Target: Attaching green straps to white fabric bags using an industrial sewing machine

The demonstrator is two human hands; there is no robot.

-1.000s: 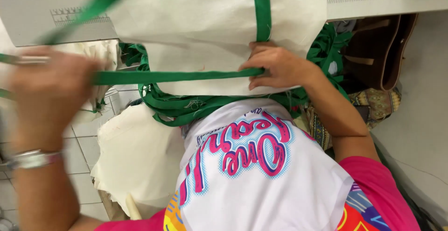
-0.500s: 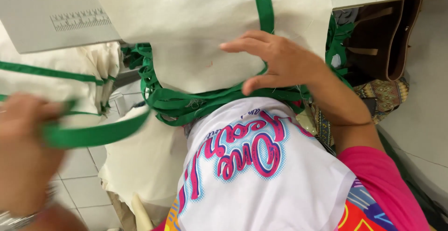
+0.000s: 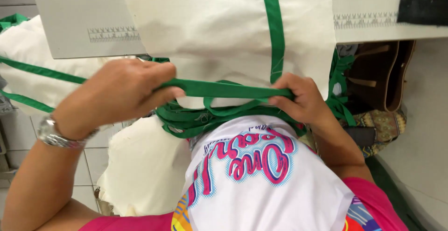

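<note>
Green webbing strap [image 3: 224, 89] stretched taut between both hands. Left hand [image 3: 119, 95] and right hand [image 3: 298, 101] each pinch it, over cream canvas bag [image 3: 210, 21] on desk [image 3: 74, 16].

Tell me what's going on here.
A person holds a green strap stretched between both hands: the left hand grips one end, the right hand pinches the other. It lies across the near edge of a cream cloth with a green stripe, on a grey table. More straps bunch below, and more cream cloth hangs at the left.
</note>
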